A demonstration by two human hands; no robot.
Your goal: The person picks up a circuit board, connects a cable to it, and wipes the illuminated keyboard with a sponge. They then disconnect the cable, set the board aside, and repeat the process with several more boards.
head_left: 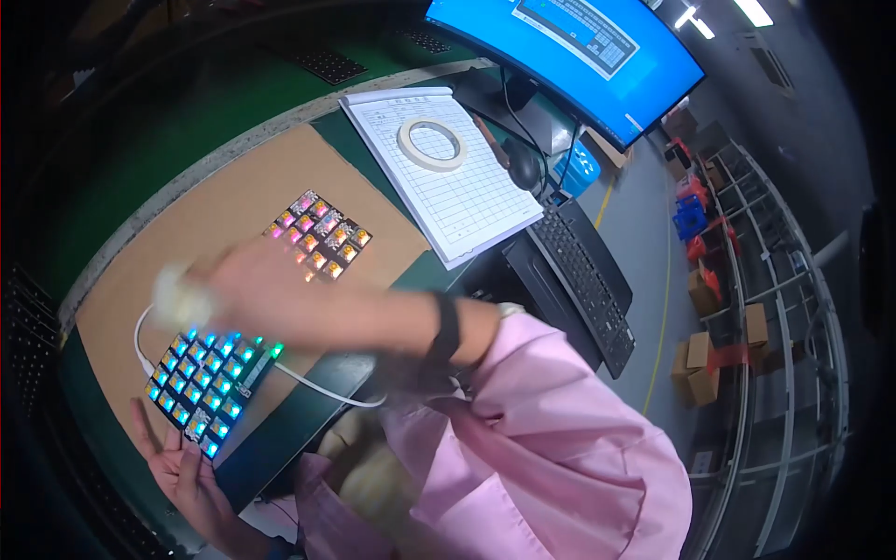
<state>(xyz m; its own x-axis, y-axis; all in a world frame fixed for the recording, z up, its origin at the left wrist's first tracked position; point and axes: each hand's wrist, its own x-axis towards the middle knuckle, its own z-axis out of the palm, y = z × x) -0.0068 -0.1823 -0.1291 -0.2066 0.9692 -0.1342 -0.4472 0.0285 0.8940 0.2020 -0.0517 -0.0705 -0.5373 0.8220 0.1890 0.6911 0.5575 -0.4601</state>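
Note:
The lit half of a split keyboard without keycaps point(199, 383) lies on a brown cardboard sheet point(252, 177), its switches glowing blue and green. At its near corner, my left hand point(187, 476) pinches the edge between thumb and fingers, one finger stretched out past the side. Above the board's far end hovers my right hand point(252, 289), smeared by motion. A pale blob point(182, 297) shows at its fingertips; I cannot tell what it is. Beyond that hand lies the other keyboard half point(322, 233), lit pink and orange, partly covered by the hand.
A white cable point(327, 394) runs off the lit board. To the right, a tape roll point(432, 145) sits on a gridded paper pad point(457, 205). Farther right are a black keyboard point(583, 275), a mouse point(521, 166) and a monitor point(597, 56). Shelving with boxes point(700, 364) lines the aisle.

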